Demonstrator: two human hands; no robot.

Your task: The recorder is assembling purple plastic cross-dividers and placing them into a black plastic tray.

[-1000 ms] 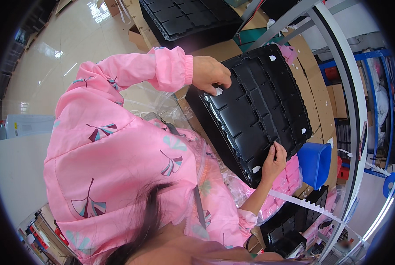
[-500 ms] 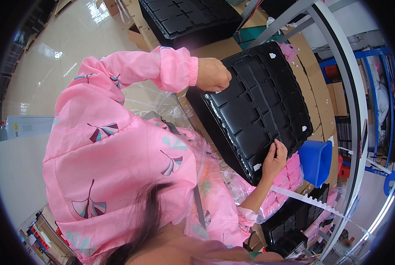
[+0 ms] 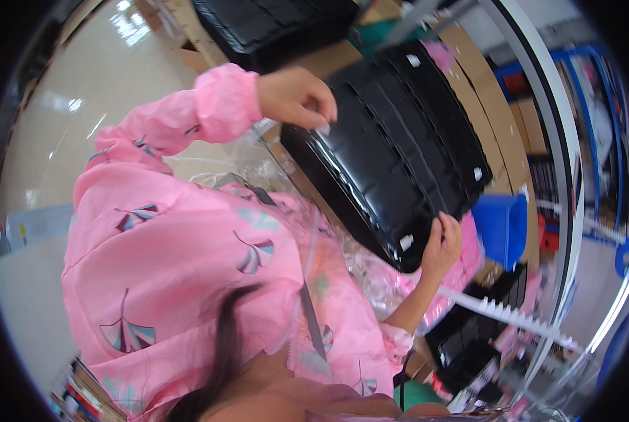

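A moulded black plastic tray, deep-sided and ribbed on top, lies tilted in front of me. Small white pieces that look like stickers or tape sit near three of its corners, one white piece at the near one. My left hand, closed in a pinch, holds another small white scrap at the tray's upper left corner. At the lower right edge, my right hand has its thumb and fingers closed on the rim. Blur hides the exact finger contact.
A blue bin stands right of the tray. Pink wrapped material lies below it. A second black tray sits at the top. A grey metal frame rises on the right, with a white toothed strip across. Cardboard covers the table.
My left hand has moved left and slightly up, and its wrist has turned, showing the white scrap between the fingers. My right hand stays at the rim. The whole view has shifted a little.
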